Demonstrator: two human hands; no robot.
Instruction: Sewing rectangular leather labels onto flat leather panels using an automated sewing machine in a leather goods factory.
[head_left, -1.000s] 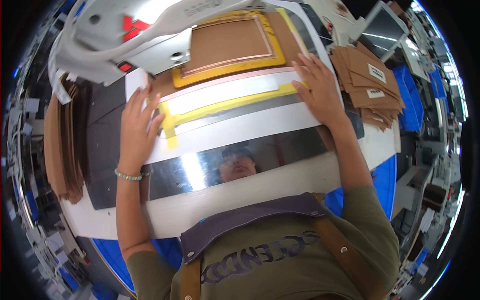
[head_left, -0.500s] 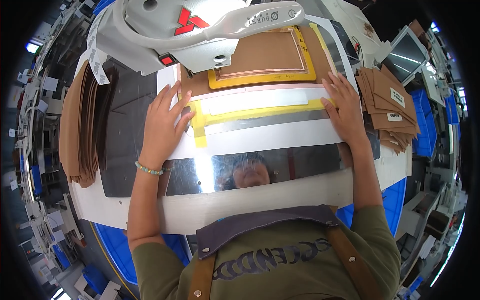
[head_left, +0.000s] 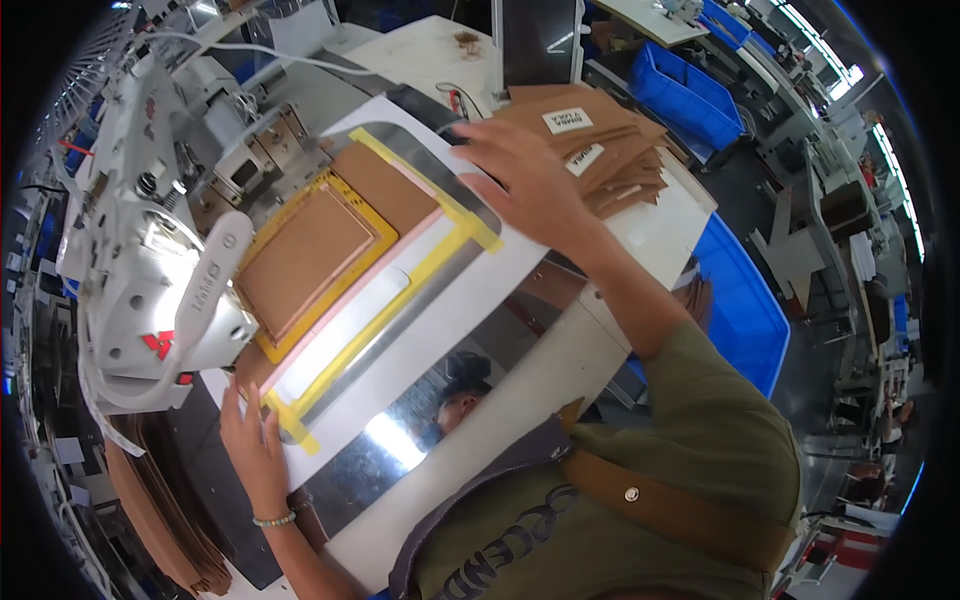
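My left hand (head_left: 253,445) lies with fingers stretched out at the near-left corner of a white sewing template (head_left: 425,320), beside its yellow tape (head_left: 300,432). A brown panel (head_left: 400,195) sits on the template under a yellow-edged frame (head_left: 383,238), inside which a smaller brown rectangle (head_left: 310,265) shows. My right hand (head_left: 525,190) is over the template's right end, fingers extended and holding nothing, close to a stack of brown pieces (head_left: 625,150) with white labels. The white sewing machine head (head_left: 140,290) stands at the left, partly over the panel.
A shiny metal plate (head_left: 365,480) forms the table's front part. Another brown stack (head_left: 165,490) lies at the lower left. A blue bin (head_left: 745,310) stands right of the table, a blue crate (head_left: 685,95) farther back. A dark screen (head_left: 540,45) rises behind the right stack.
The view has swung to the right and tilted. My right hand has come off the template's edge toward the labelled brown stack. My left hand stays at the template's left corner.
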